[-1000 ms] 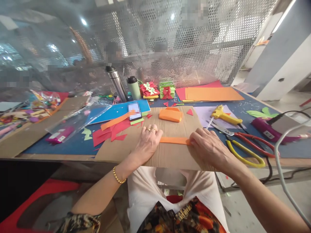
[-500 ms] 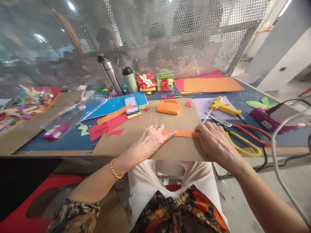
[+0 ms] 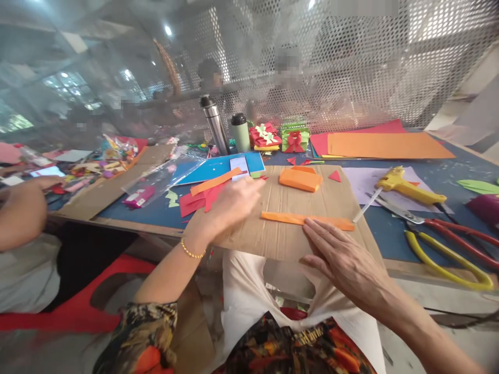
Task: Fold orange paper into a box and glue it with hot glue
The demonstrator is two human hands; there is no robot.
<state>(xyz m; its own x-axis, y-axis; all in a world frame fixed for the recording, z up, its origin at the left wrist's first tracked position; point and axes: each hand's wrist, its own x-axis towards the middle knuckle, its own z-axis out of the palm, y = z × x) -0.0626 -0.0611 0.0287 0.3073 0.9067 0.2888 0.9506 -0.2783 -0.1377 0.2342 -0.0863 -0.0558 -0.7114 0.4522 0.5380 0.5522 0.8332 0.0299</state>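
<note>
A folded orange paper strip [image 3: 286,218] lies across the brown cardboard sheet [image 3: 249,236]. My right hand [image 3: 331,246] rests on the strip, fingers stretched out and laid flat on its middle. Motion blurs my left hand [image 3: 239,200], which is over the cardboard's left part, close to the phone [image 3: 238,167] and the red paper scraps [image 3: 195,203]. Whether those fingers hold anything cannot be made out. Behind the strip sits a folded orange paper piece [image 3: 300,179], with a red paper triangle [image 3: 334,176] to its right. Another orange strip [image 3: 216,182] lies by the phone.
A yellow glue gun [image 3: 409,187] and scissors [image 3: 444,234] lie to the right. At the back stand a steel flask [image 3: 214,124], a green bottle [image 3: 240,132] and small red and green paper bags [image 3: 295,139]. A co-worker's arm [image 3: 23,208] shows at far left.
My left hand has left the strip and moved up and left toward the phone. My right hand has gone from gripping the strip's right end to lying flat on it. The view has turned left.
</note>
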